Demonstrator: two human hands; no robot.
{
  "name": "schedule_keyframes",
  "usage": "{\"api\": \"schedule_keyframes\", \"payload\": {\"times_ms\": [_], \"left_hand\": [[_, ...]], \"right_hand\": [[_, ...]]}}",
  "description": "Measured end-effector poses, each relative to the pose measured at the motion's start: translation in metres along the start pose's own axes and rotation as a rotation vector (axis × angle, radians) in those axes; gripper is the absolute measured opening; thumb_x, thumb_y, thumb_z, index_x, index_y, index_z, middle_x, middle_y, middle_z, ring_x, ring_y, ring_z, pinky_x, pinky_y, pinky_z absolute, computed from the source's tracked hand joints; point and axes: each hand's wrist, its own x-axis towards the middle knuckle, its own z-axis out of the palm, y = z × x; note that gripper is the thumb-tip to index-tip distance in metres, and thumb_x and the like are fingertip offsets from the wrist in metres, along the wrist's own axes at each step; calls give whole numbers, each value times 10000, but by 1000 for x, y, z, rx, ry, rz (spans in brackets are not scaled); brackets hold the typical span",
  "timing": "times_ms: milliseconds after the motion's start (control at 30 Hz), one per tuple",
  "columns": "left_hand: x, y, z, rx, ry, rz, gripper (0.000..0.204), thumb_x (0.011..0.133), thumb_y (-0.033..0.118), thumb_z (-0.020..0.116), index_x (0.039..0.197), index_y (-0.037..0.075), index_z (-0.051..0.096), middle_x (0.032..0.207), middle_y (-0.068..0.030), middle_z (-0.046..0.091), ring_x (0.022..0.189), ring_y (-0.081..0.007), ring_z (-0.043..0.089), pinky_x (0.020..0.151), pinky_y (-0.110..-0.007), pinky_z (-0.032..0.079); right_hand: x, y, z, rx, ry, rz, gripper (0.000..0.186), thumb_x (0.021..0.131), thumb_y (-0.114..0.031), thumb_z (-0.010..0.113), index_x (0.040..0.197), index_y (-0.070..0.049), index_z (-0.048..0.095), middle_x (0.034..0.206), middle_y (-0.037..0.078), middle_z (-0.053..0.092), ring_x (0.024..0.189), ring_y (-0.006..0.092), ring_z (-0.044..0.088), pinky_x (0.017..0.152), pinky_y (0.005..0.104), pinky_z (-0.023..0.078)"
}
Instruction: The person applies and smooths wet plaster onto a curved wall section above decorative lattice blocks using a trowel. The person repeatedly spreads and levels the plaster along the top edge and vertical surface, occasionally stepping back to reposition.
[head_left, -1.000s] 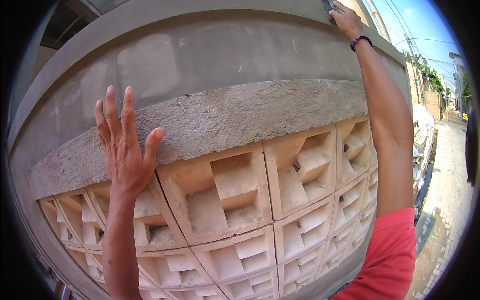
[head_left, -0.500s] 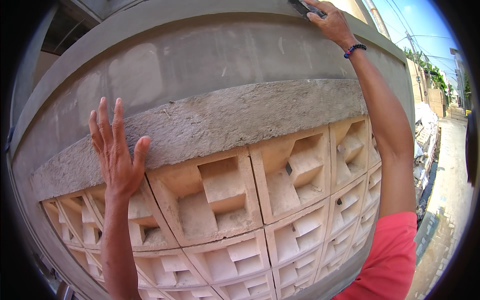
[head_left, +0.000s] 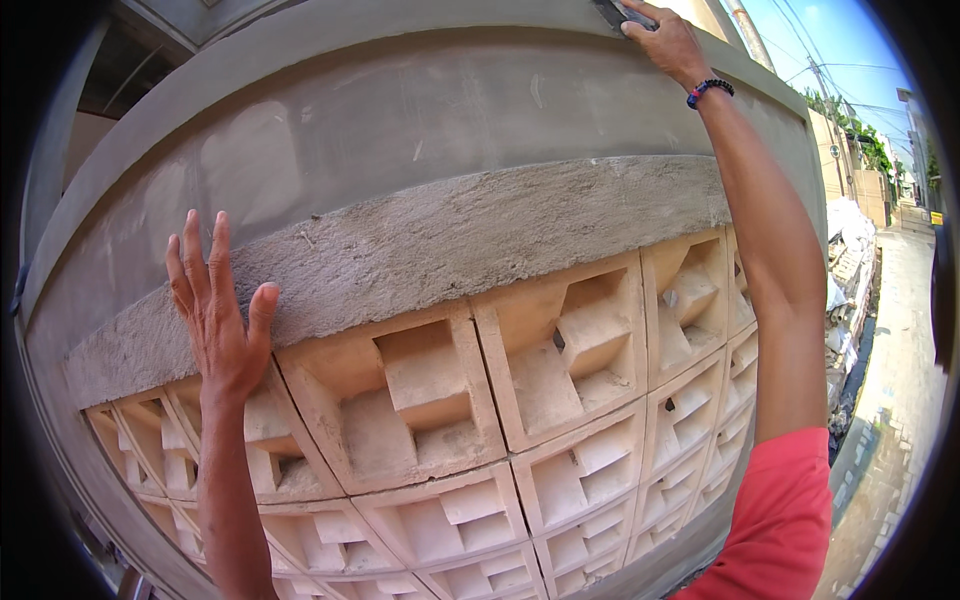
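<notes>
My right hand (head_left: 668, 45) is raised at the top of the view, closed around a dark flat trowel (head_left: 622, 15), which lies against the smooth grey upper band (head_left: 420, 15) of the wall. The upper edge of the picture cuts off part of that tool. My left hand (head_left: 222, 325) has its fingers stretched out and the thumb apart, with nothing in it. It is in front of the rough grey mortar strip (head_left: 450, 230), near the strip's left part; whether the palm touches it I cannot tell. Below the strip are pale breeze blocks (head_left: 400, 410) with angular openings.
Between the upper band and the rough strip runs a recessed smooth grey wall panel (head_left: 400, 110) with lighter patches. On the right, pale sacks or rubble (head_left: 848, 260) line a paved lane (head_left: 890, 400). Utility poles and wires rise beyond.
My left hand has shifted slightly left and down in the view. The right hand, with the trowel, sits a little farther right and up. The view itself has shifted slightly.
</notes>
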Motion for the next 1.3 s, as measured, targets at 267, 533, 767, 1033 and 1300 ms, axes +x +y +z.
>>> {"api": "schedule_keyframes", "payload": {"times_ms": [267, 533, 767, 1033, 1300], "left_hand": [[0, 2, -2, 16, -1, 12, 758, 901, 700, 298, 1486, 218, 307, 1561, -107, 190, 1446, -337, 112, 1163, -536, 104], [1, -8, -1, -52, -5, 73, 753, 923, 664, 296, 1473, 151, 328, 1533, -128, 252, 1400, -342, 211, 1142, -526, 148], [0, -11, 2, -59, -18, 99, 728, 950, 619, 277, 1469, 112, 330, 1522, -143, 275, 1388, -342, 232, 1132, -518, 159], [5, 7, -5, -62, -25, 75, 729, 943, 618, 306, 1468, 112, 331, 1518, -147, 275, 1382, -347, 236, 1134, -505, 156], [5, -2, 5, -72, -46, 109, 721, 951, 618, 273, 1464, 116, 339, 1515, -147, 279, 1376, -346, 246, 1134, -504, 154]], "right_hand": [[-3, 42, -4, -28, 156, 201, 440, 826, -223, 557, 1237, -74, 607, 1172, 221, 623, 1101, 367, 588, 946, 444, 458], [25, -162, 69, 6, 120, 63, 396, 800, -329, 604, 1189, -287, 670, 1167, 162, 608, 1103, 319, 529, 948, 411, 423], [4, -51, 15, -102, 217, 243, 370, 830, -249, 570, 1172, -142, 665, 1074, 170, 651, 1031, 319, 597, 913, 445, 481], [8, -28, -15, -47, 108, 531, 319, 851, -259, 538, 1111, -137, 676, 1047, 180, 675, 1007, 343, 626, 876, 462, 494], [25, -226, 81, -26, 77, 27, 343, 811, -307, 591, 1137, -278, 694, 1155, 167, 598, 1097, 318, 523, 924, 440, 417]]}}
